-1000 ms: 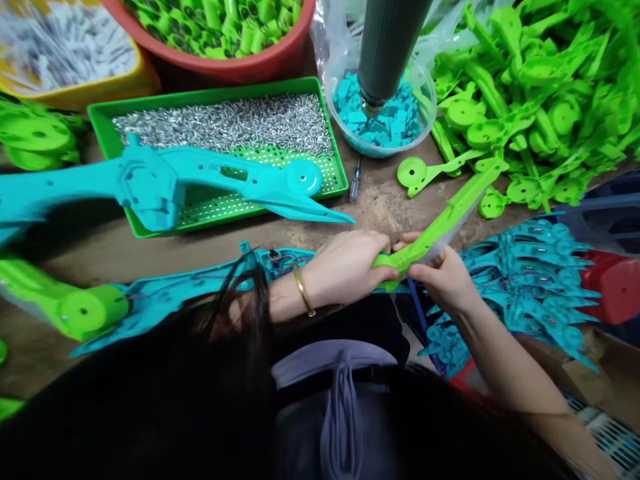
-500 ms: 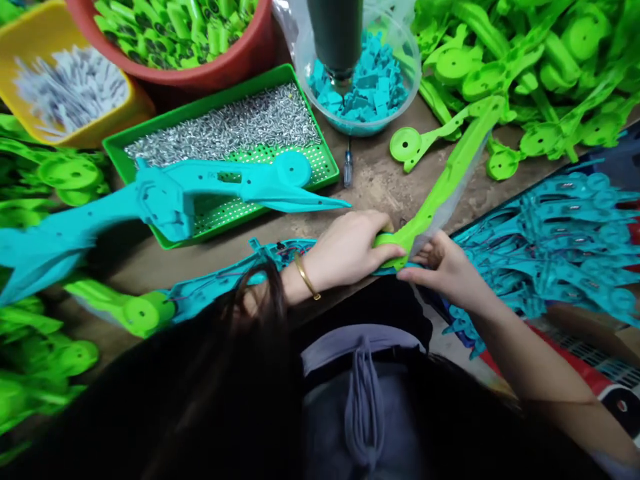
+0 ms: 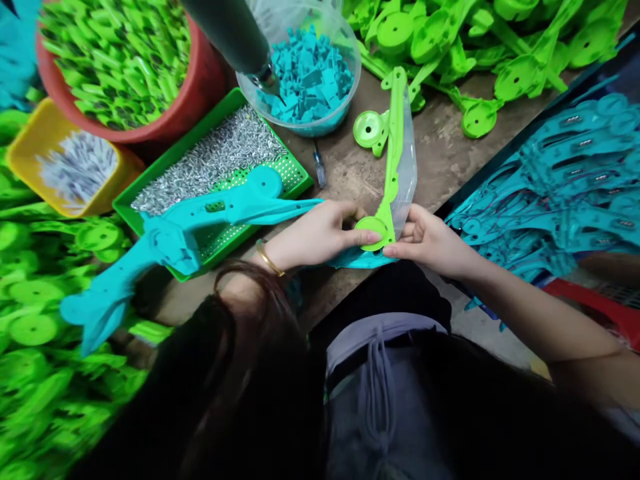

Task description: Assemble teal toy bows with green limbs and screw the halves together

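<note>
My left hand (image 3: 315,233) grips the round end of a long green plastic part (image 3: 393,153) that has a clear blade along one side. My right hand (image 3: 425,240) pinches the same part at its lower right edge. The part points away from me over the brown table (image 3: 440,160). Under both hands lies a cyan part (image 3: 360,259). My hair and dark clothing fill the bottom of the view.
A large cyan toy shell (image 3: 200,220) lies over a green tray of screws (image 3: 215,153). Behind stand a red tub of green pieces (image 3: 120,60), a yellow bin (image 3: 65,167), a clear bowl of cyan bits (image 3: 305,73) under a hanging grey driver (image 3: 235,33), and a small screwdriver (image 3: 319,167). Green parts (image 3: 475,40) and cyan parts (image 3: 565,167) are piled around.
The green part has swung from slanting right to pointing almost straight away. Both hands have shifted along it to its round end. The view has turned left.
</note>
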`<state>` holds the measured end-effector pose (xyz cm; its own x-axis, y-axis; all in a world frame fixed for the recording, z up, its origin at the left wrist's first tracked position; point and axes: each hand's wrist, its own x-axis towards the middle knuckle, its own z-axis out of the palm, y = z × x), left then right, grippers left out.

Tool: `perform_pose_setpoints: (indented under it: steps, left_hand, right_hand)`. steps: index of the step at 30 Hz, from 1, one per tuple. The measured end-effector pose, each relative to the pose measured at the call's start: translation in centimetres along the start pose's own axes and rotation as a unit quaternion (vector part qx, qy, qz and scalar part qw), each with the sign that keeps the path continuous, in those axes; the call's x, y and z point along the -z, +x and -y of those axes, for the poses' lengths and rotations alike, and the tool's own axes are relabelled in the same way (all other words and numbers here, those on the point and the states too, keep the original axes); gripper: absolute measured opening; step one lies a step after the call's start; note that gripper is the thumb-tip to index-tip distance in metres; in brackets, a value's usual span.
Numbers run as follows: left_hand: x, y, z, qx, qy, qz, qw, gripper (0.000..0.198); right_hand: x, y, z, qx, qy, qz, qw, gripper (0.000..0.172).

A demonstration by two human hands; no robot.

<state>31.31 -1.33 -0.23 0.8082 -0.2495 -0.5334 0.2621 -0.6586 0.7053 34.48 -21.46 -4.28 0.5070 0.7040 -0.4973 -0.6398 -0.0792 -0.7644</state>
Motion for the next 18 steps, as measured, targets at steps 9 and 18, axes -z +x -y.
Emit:
perform_pose_setpoints:
  steps: [9,18]
  left_hand:
    - [-0.5,0.0,-0.1,0.003,-0.075,0.002,0.997,0.038]
    - [-1.3,-0.1,-0.2,-0.008,-0.002,-0.031,0.999,0.031]
  right_hand:
    - [0.7,0.3,0.9,0.047,-0.066,-0.027,0.996,0.043]
    - [3.5,8.6,10.1,0.193,-0.131,-0.155,0.960,0.041]
